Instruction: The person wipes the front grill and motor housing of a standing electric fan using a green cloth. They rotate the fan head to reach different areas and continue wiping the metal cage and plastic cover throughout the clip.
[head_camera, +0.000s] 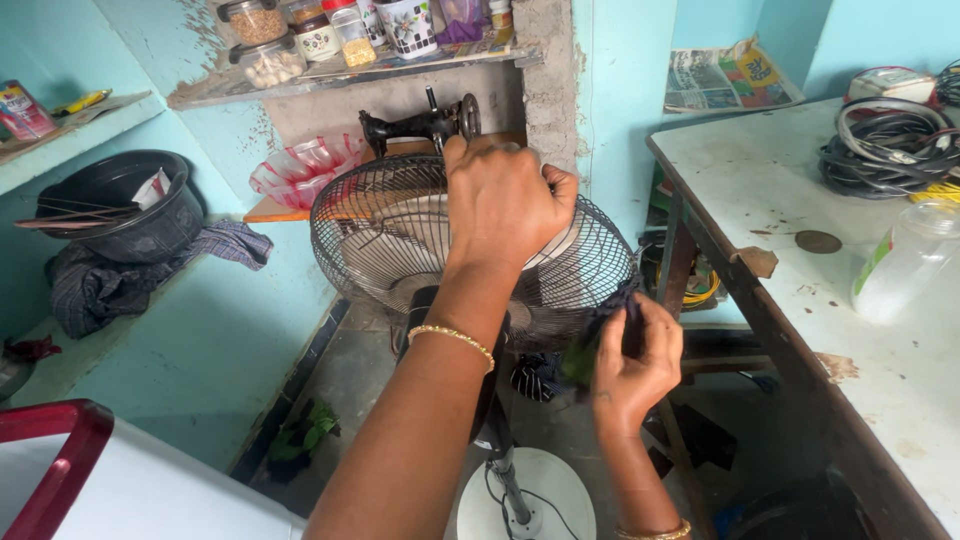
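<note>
Leftmost, a black basin (120, 215) sits on a turquoise ledge (200, 330) above a crumpled dark cloth (100, 285), and a red-edged white surface (120, 490) fills the near left corner. Toward the centre, a pedestal fan (400, 240) stands on the floor, its round white base (530, 500) nearest the viewer and its stem rising away to the wire cage (370, 235), whose face is tilted up toward the camera. Behind the cage, a black sewing machine (415, 125) rests in a wall niche beneath a shelf of jars (300, 45). The left hand (505, 200), with a gold bangle at the wrist, is closed over the far upper rim of the cage, fingers curled around the wires. The right hand (635, 365) lies nearer and lower, at the cage's right edge, pinched shut on a dark rag (612, 312) that touches the wires; whether the fingers also grip the cage cannot be told. Thus the fan lies directly ahead of both hands, between them, with the left hand the farther along it. Rightmost, a worn pale table (800, 200) carries coiled cables (885, 145) and a clear plastic bottle (905, 265).
</note>
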